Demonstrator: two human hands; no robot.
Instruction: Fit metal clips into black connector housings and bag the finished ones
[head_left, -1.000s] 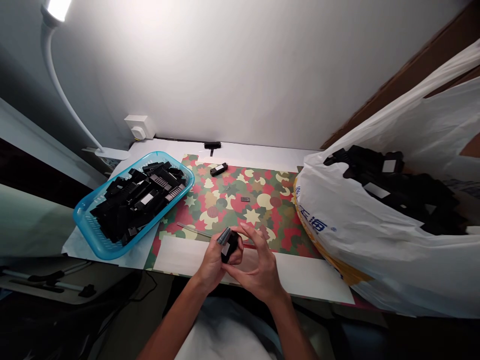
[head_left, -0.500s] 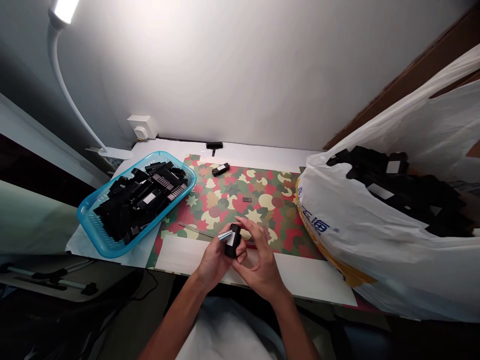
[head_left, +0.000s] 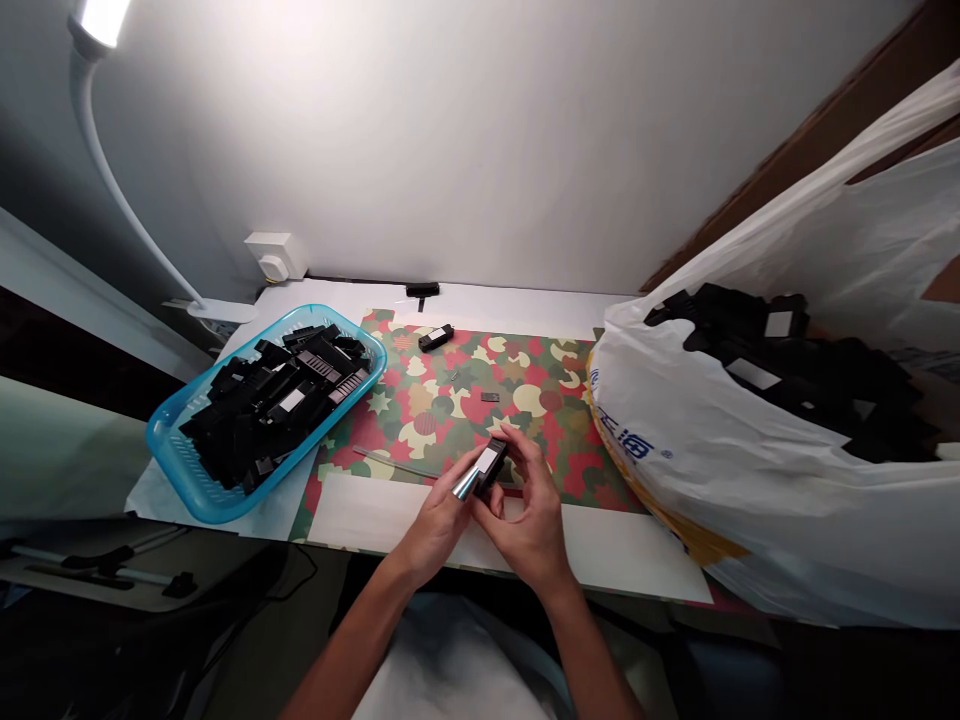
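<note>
Both my hands meet over the near edge of the patterned mat [head_left: 480,385]. My left hand [head_left: 439,522] is closed round a short silver metal tool [head_left: 466,484], whose tip points up and right. My right hand [head_left: 529,510] is closed on a small black plastic part [head_left: 491,464] with a pale label on its upper face. The tool's tip touches the part. A thin grey rod [head_left: 390,464] lies on the mat just left of my hands.
A blue basket [head_left: 180,470] full of black parts stands at the left. A big white plastic bag [head_left: 720,450] holding several black parts fills the right. Two small black parts [head_left: 436,338] [head_left: 490,397] lie on the mat. A lamp arm [head_left: 127,205] rises at far left.
My hands have shifted a little up and right. The black part has turned from upright to lying flatter, label up, and the silver tool now points at it from below left.
</note>
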